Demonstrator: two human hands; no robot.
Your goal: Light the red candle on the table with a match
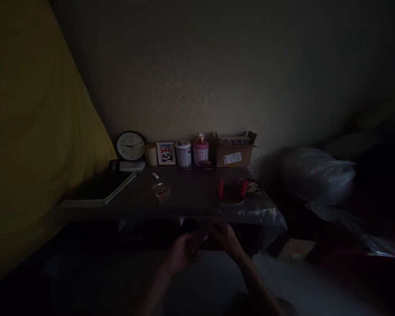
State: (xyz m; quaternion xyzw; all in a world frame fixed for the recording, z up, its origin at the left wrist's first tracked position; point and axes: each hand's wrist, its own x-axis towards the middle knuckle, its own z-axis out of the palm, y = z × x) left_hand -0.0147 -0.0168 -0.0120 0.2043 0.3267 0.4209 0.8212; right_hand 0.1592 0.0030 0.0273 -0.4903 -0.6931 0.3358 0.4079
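In the dim light, my left hand [181,252] is closed around a small, flat, dark reddish box [197,240] in front of the table edge. My right hand [228,239] is just to the right of it, its fingers bent in toward the box's upper end. Those fingers are dark and blurred; whether they touch the box or pinch something small cannot be made out. Beyond my hands stands a dark tray with red sides [231,199] on the table. Beside it is a round dish of thin pale sticks [253,187].
The dark covered table [191,193] carries a clear packet [160,192] and a small white object [155,175]. Along the wall are a clock [131,146], a framed picture [166,153], two tubs and an open cardboard box [233,153]. Plastic bags [316,175] lie right.
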